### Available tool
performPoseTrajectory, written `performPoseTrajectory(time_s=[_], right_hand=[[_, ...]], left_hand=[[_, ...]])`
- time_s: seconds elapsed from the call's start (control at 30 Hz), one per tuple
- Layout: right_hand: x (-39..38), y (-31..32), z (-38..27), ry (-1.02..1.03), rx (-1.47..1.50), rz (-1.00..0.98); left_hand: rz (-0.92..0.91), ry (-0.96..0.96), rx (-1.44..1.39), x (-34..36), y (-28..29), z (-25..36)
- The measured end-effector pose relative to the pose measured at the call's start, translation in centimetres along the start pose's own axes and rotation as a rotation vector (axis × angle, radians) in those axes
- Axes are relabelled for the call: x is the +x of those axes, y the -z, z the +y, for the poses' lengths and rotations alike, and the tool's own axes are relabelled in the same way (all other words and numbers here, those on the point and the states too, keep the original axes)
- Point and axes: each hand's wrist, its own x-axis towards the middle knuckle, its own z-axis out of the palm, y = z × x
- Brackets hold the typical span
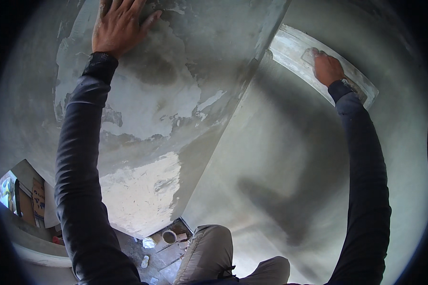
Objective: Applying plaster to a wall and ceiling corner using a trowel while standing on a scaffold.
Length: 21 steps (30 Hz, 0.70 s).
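Note:
With fingers stretched out, my left hand (119, 29) lies against the left wall (152, 99), which carries patchy grey and white plaster; its fingertips run past the upper edge of the view. My right hand (328, 69) is wrapped round the handle of a long, pale plastering float (295, 50). The float lies along the smooth grey right wall (280, 128), its far end close to the inside corner where both walls meet. Plaster smears mark the float and my fingers.
Far below, a round bucket (169, 236) stands among broken tile pieces and debris on the floor (128, 247). A cardboard box (38, 202) shows through an opening at lower left. My bent knees (209, 247) are near the right wall.

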Motion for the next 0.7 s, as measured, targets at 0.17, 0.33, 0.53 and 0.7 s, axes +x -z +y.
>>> performPoseTrajectory(time_s=[0.17,0.33,0.53,0.7], right_hand=[[-0.2,-1.8,-0.2,0.018,0.025,-0.035],[-1.6,-3.9,-2.1,-0.043,0.000,-0.014],[-3.0,-3.6,-2.8,-0.062,0.004,-0.064],[-5.2,-3.7,-3.2,-0.071,0.069,-0.144]], left_hand=[[-0.005,0.002,0.018,-0.1,-0.3,0.2],[-0.024,-0.008,0.036,0.1,-0.3,0.1],[-0.018,-0.002,0.054,-0.1,-0.5,0.5],[-0.042,0.028,0.013,-0.1,-0.1,0.8]])
